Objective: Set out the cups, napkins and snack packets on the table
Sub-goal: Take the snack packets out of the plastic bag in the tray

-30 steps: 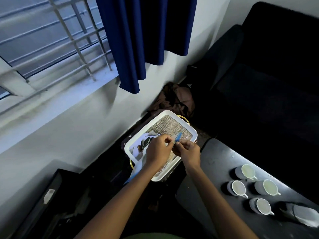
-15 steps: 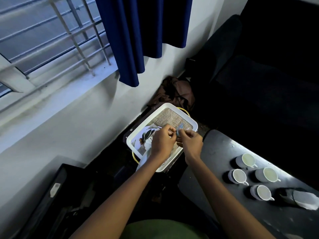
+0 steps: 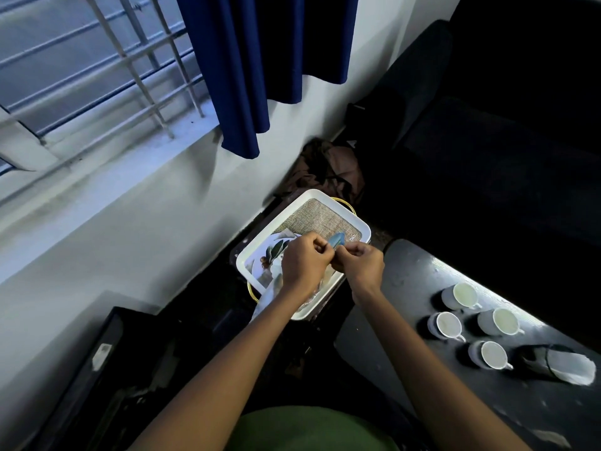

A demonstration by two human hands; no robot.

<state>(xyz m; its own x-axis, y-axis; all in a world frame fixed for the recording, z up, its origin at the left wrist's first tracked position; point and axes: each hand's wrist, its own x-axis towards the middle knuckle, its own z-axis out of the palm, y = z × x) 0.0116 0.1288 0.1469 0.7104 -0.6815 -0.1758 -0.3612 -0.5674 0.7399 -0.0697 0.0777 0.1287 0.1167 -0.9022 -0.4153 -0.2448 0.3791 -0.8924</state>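
Tray (image 3: 257, 255): off the table's left end; still carries what look like pale napkins at its near corner.
Left hand (image 3: 304, 263): clenched over the tray, pinching a blue packet (image 3: 336, 239).
Right hand (image 3: 362, 263): pinching the same packet, knuckles almost touching the left.
Table (image 3: 406, 288): four cups (image 3: 448, 324) set out near its right edge; napkins and packets apparently left.

on my dark table (image 3: 406, 281) stand four white cups (image 3: 468, 327) and a tipped dark container (image 3: 559, 362).
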